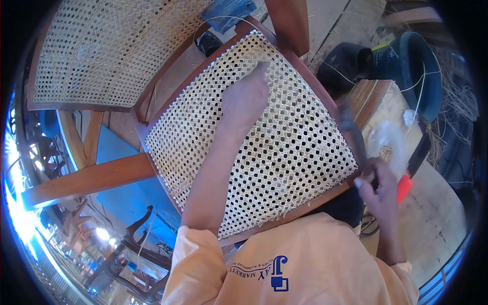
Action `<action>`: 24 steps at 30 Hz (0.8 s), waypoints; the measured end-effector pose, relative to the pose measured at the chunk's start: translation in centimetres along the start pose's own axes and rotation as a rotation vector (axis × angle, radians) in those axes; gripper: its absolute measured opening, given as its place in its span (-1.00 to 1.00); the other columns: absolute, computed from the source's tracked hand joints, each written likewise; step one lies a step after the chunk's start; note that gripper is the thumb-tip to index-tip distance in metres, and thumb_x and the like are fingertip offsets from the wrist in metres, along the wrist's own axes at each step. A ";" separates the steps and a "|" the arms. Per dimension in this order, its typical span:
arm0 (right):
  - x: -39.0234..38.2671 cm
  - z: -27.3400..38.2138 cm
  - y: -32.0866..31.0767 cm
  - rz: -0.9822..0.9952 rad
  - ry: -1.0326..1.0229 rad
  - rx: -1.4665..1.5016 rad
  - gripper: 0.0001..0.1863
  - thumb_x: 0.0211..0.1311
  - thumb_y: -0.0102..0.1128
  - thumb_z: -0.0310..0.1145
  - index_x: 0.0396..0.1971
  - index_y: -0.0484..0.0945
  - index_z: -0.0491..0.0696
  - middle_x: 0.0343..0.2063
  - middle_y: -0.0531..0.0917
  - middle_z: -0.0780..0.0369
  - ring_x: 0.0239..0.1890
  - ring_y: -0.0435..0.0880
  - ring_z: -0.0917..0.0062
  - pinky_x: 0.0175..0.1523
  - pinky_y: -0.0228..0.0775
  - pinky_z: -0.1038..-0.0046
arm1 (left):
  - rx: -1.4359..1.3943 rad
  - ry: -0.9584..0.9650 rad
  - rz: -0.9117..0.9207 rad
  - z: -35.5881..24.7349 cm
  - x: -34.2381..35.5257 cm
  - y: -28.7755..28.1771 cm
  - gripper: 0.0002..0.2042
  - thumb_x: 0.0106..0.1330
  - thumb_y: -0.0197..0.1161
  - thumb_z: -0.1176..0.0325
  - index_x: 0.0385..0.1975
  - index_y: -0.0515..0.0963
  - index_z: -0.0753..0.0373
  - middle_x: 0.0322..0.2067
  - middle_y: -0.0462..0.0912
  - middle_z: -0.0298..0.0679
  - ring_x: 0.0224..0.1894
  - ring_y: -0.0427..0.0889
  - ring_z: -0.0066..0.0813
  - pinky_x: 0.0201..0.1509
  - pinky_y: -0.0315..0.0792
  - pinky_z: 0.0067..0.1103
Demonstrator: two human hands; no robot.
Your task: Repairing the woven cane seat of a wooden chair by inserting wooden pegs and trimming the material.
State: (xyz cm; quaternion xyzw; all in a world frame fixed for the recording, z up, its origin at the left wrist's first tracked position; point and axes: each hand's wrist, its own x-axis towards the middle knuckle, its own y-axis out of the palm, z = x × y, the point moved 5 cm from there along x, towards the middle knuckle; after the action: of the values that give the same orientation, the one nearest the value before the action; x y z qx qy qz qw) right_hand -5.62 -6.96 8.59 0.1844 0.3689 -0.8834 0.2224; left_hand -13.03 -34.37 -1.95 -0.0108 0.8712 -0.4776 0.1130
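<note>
My left hand (245, 104) rests on the woven cane seat (284, 168) of a reddish-brown wooden chair. One finger stretches toward the seat's far corner while the others curl under; whatever they hold, if anything, is hidden. At the seat's right corner, close to the wooden frame, my right hand (378, 190) closes round a dark long tool (351, 127). Motion blurs that tool, so its exact kind does not show. The chair's cane backrest (117, 56) rises at the far left. A pale strand (229, 17) arcs over the seat's far corner.
A wooden board (437, 213) lies to the right, bearing a clear plastic bag (389, 142). An orange-red object (404, 188) shows beside my right hand. Farther back stand a dark bucket (424, 76) and loose fibres (457, 101). A wooden chair part (91, 180) juts out left.
</note>
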 end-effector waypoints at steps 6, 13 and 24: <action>5.0 -1.5 -3.5 -0.010 0.170 0.094 -0.78 -0.01 0.12 -0.40 -0.35 0.34 -0.11 -0.58 0.35 0.37 -0.48 0.36 0.68 -0.33 0.24 0.64 | 0.280 0.026 0.152 -2.6 3.1 1.1 -0.58 0.08 -0.06 0.43 0.01 0.30 0.29 -0.52 0.59 -0.04 -0.45 0.61 -0.13 -0.36 0.46 -0.32; 12.3 -1.7 -1.3 0.037 -0.071 -0.080 -0.80 0.17 0.02 -0.30 -0.30 0.39 -0.12 -0.63 0.38 0.32 -0.51 0.41 0.67 -0.39 0.26 0.56 | 0.408 0.204 0.260 -5.4 0.4 1.7 -0.61 0.09 -0.06 0.47 -0.03 0.33 0.38 -0.52 0.61 -0.09 -0.46 0.63 -0.22 -0.39 0.47 -0.39; 9.4 0.4 -0.4 -0.010 -0.289 -0.336 -0.73 0.06 0.12 -0.44 -0.20 0.42 -0.15 -0.53 0.49 0.09 -0.47 0.49 0.44 -0.30 0.32 0.45 | -0.677 -0.334 0.117 -4.7 -11.9 1.4 -0.79 0.22 0.07 0.26 -0.24 0.46 0.22 -0.62 0.50 -0.30 -0.63 0.41 -0.59 -0.50 0.35 -0.61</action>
State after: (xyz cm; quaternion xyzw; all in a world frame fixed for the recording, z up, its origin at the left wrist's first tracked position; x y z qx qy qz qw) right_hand -13.78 -9.39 4.47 0.0143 0.4762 -0.8277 0.2964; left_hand -2.25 -28.17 1.51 -0.0755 0.9485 -0.1470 0.2702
